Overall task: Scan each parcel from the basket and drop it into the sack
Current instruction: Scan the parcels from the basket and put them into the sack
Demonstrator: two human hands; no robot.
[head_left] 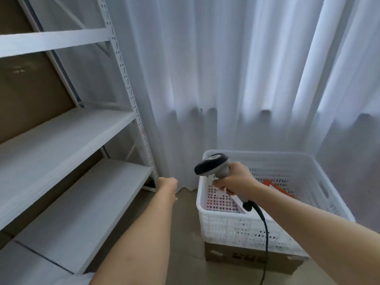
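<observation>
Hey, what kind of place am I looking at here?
Probably a small parcel-sorting or stockroom corner: white metal shelving on the left, a white perforated plastic basket set on a cardboard box, and a corded barcode scanner gripped in the right hand.

Plastic, metal, cloth and cardboard

The basket (pixel 242 225) is white perforated plastic, the scanner (pixel 212 166) smooth grey and glossy black plastic, the rack (pixel 123 64) matt white painted metal, the curtain (pixel 226 68) thin white cloth, the box (pixel 253 262) matt brown cardboard.
</observation>
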